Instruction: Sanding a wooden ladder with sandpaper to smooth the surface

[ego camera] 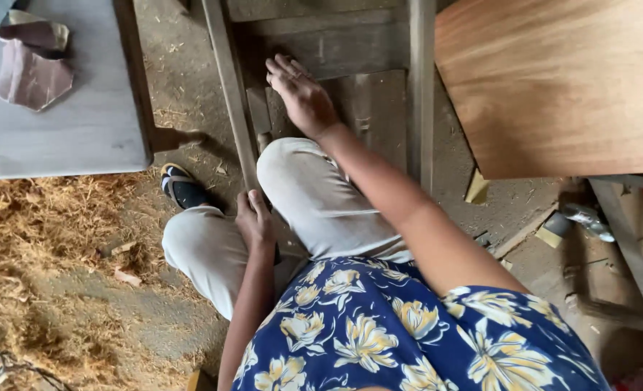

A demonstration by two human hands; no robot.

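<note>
Nearest the camera, a blue flowered shirt [379, 333] covers the person's torso above light trousers [314, 195]. The left hand [255, 217] curls closed around a grey wooden rail [227, 80] between the knees. The right hand [301, 93], fingers extended and holding nothing, presses flat on the wooden frame [358, 108] lying on the floor, beside that rail. Sandpaper [32, 69] lies at the grey table's [82, 130] far left corner.

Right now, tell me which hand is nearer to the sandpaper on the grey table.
Left. The left hand grips the wooden rail by the knee, below the sandpaper; the right hand rests farther right on the frame's panel.
</note>
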